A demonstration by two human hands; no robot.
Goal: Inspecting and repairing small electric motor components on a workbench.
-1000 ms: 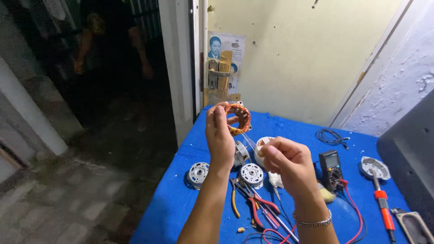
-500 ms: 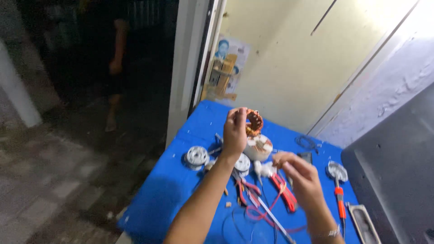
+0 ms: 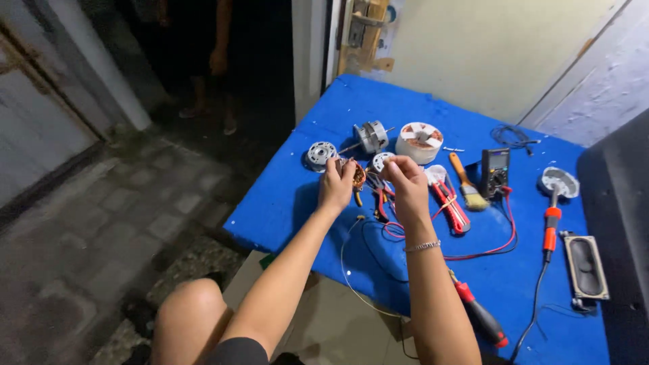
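Currently, left hand [image 3: 336, 186] fingers clenched on copper-wound stator coil [image 3: 357, 177], held above blue table [image 3: 284, 203]. Right hand [image 3: 407, 181] pinches at coil's edge, near red pliers [image 3: 447, 201] & multimeter [image 3: 495, 170].

Blue table [image 3: 291, 203]: open ground at the near-left, crowding from the middle to the right edge.

Bare cloth runs along the left edge and near-left corner, and again along the far edge beside the door frame. Middle band obstructed: motor end cap [image 3: 320, 153], rotor with shaft [image 3: 370, 136], white stator housing [image 3: 419, 142], red-handled pliers [image 3: 447, 203], paintbrush [image 3: 466, 186], multimeter [image 3: 495, 170] with red lead [image 3: 487, 250] looping toward the near edge. Right edge taken by soldering iron [image 3: 551, 223], round cover [image 3: 559, 181] and oblong speaker [image 3: 585, 265]. Red-handled screwdriver [image 3: 478, 313] lies by the near edge. Left hand [image 3: 336, 186] and right hand [image 3: 407, 182] stand above the centre; thin wire [image 3: 351, 270] hangs between the forearms.
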